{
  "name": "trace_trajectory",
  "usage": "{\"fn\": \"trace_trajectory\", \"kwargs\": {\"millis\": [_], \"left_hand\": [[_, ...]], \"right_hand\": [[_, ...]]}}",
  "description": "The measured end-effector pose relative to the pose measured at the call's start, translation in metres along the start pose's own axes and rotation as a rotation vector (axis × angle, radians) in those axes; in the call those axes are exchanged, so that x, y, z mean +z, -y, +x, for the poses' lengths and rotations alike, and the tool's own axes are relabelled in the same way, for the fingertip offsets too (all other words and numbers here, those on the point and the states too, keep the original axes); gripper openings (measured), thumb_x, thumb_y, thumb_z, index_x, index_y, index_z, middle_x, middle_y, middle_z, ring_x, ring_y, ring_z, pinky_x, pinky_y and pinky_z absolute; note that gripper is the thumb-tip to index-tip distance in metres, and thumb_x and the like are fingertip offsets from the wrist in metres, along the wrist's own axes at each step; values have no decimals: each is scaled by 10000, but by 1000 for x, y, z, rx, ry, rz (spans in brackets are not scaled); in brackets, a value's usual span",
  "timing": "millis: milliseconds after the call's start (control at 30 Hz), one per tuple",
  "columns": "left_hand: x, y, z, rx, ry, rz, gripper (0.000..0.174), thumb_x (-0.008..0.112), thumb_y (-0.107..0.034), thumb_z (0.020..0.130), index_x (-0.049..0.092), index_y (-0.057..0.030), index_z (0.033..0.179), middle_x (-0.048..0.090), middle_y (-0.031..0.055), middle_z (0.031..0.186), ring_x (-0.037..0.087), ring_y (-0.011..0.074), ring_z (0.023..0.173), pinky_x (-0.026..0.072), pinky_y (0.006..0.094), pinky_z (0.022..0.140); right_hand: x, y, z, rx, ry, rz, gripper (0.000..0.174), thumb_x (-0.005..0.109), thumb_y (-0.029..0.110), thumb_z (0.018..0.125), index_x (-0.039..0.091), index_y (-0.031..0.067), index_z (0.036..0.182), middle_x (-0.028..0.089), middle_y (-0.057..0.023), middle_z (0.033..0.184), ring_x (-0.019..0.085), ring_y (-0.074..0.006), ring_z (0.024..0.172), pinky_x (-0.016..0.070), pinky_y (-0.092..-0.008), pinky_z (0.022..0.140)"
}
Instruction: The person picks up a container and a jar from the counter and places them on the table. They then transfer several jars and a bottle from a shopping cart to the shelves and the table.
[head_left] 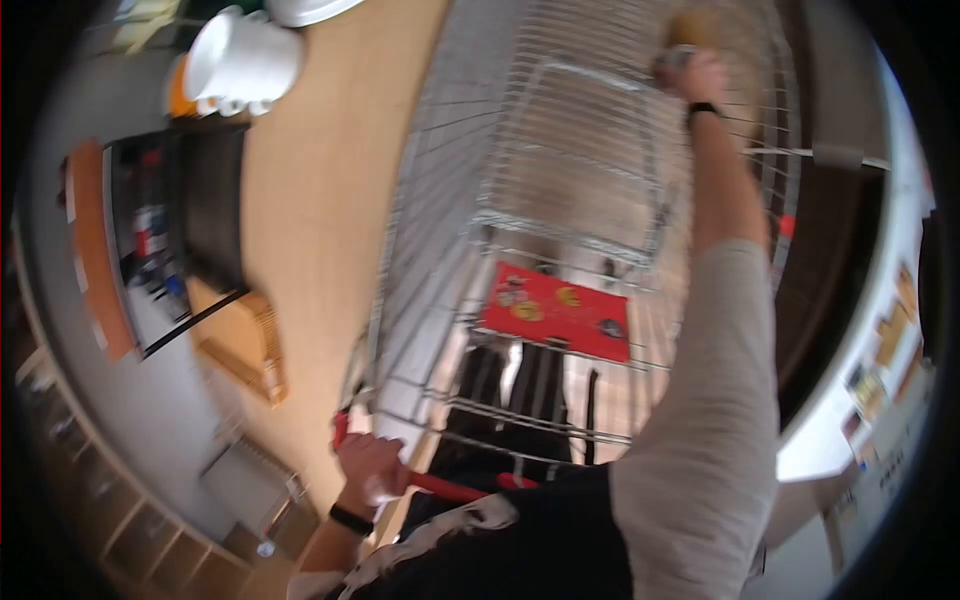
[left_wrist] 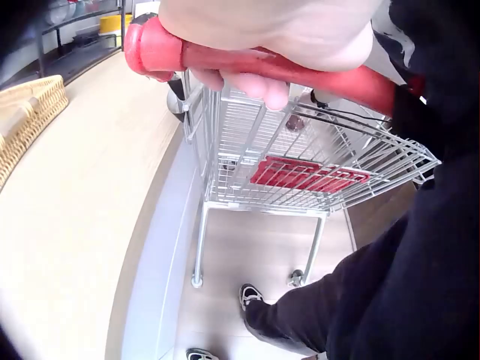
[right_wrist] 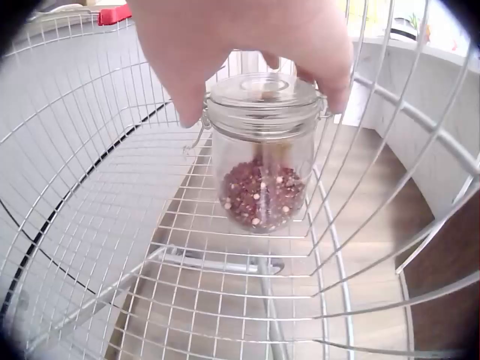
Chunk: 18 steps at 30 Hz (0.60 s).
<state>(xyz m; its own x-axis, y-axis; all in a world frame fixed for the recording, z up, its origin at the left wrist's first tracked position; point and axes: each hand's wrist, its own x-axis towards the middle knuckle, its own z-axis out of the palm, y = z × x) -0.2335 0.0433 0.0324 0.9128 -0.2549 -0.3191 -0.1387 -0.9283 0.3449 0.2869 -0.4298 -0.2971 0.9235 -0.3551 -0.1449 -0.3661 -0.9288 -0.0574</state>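
Observation:
My right hand [head_left: 703, 78] reaches into the far end of a wire shopping cart [right_wrist: 225, 279]. Thumb and fingers grip the lid rim of a clip-top glass jar [right_wrist: 264, 161], which stays upright inside the basket. Dark reddish beans or grains with pale specks fill its lower part. In the head view a blurred brown shape [head_left: 693, 28] shows just beyond that hand. My left hand [left_wrist: 277, 30] is wrapped around the cart's red handle [left_wrist: 214, 58], with fingertips showing beneath the bar. A red printed panel [head_left: 560, 308] hangs at the cart's near end.
A wooden counter [head_left: 325, 200] runs along the left side, with white cups [head_left: 240, 60], a black rack [head_left: 205, 205] and a wicker basket [left_wrist: 34, 112] on it. A white-edged counter [head_left: 850, 380] stands at the right. Shoes [left_wrist: 250, 295] are on the floor near the cart wheels.

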Motion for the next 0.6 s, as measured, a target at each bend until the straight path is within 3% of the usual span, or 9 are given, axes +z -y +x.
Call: {"fn": "trace_trajectory", "kwargs": {"millis": [100,167,267,333,400,467,500,567,600], "left_hand": [[4,5,-4,21,-4,26,303,641,-139,500,694,-104,796,543,23,599,553,240,551,421,397,571],[-3,-2,5,6,-5,46,236,658,-104,576,684,-96,810,544,16,624,564,218,586,426,364,585],[-9,-12,10,-31,-23,25,169,659,-113,643,677,-113,811,555,11,630,574,222,606,445,366,614],[-7,-8,9,-43,-17,34,100,657,-139,677,647,-124,775,569,21,637,584,233,626,448,384,622],[-9,-11,9,-53,-31,32,76,649,-175,715,597,-121,728,578,36,640,595,258,641,448,402,630],[-2,-7,4,-81,-1,62,100,640,-204,734,597,-114,728,581,68,613,604,294,619,458,431,614],[1,-7,3,-93,5,84,110,637,-213,743,597,-112,729,581,82,605,607,307,611,462,442,608],[4,-5,4,-99,-29,89,130,632,-231,765,598,-111,727,580,105,595,603,336,592,469,464,600],[0,-5,5,-62,-22,96,151,623,-239,799,594,-108,730,581,117,596,593,353,583,472,471,609]], "right_hand": [[-10,7,4,106,43,75,791,804,550,772,519,91,1349,538,-189,1344,592,-359,1219,523,-484,987],[11,0,19,83,9,47,728,782,518,799,519,142,1365,535,-216,1351,576,-393,1235,504,-497,1015],[30,-1,24,-43,43,-42,669,786,351,810,483,165,1376,547,-229,1343,539,-451,1250,481,-541,1017],[68,-19,24,-304,-66,110,727,804,213,764,441,93,1383,541,-236,1342,540,-452,1228,481,-525,1011],[53,-13,-18,-412,-17,211,846,849,153,681,424,43,1403,548,-243,1300,543,-444,1208,479,-511,1010],[59,-14,-45,-430,18,220,802,876,119,560,483,7,1250,583,-243,1244,566,-452,1152,503,-499,958],[35,-6,-68,-369,180,192,823,878,127,557,497,-7,1273,612,-248,1202,578,-439,1153,516,-482,973],[29,-3,-95,-377,262,205,873,904,171,497,503,-27,1247,594,-261,1225,568,-439,1170,509,-488,987],[-21,9,-132,-381,236,233,891,907,203,484,501,-41,1239,580,-288,1233,560,-438,1191,506,-480,1001]]}}
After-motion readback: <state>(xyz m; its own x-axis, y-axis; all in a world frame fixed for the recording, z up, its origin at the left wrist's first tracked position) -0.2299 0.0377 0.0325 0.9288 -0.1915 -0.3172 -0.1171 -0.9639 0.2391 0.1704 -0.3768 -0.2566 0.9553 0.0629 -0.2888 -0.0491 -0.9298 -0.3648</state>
